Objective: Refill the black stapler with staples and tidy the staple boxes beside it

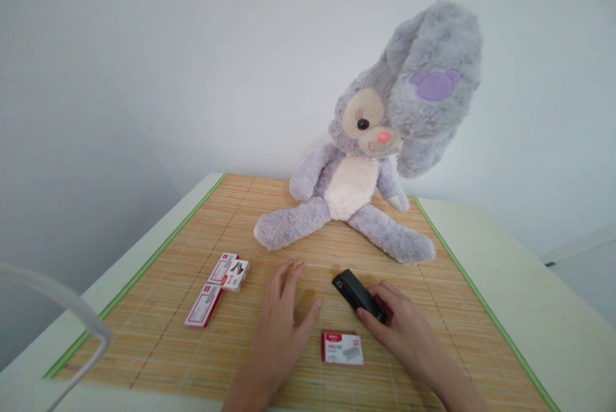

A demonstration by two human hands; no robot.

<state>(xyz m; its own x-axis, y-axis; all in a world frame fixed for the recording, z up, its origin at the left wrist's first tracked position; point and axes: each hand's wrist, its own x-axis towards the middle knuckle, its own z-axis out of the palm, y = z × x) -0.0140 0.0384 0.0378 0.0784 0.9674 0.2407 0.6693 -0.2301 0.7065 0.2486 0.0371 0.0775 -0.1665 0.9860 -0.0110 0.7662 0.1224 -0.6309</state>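
My right hand (399,319) grips a black stapler (359,294) by its near end, thumb on one side and fingers on the other. The stapler lies at a slant on the bamboo mat (269,360). To its left, my left hand (283,312) hovers over or rests on the mat with thumb and fingers apart, holding nothing. A small red and white staple box (343,348) lies flat between the two hands, touched by neither.
Further left are two flat red and white boxes, a nearer one (205,305) and a farther one (222,269), beside a small white box (235,275). A grey plush rabbit (353,187) sits at the back against the wall. A white curved cable or tube (72,309) crosses the lower left.
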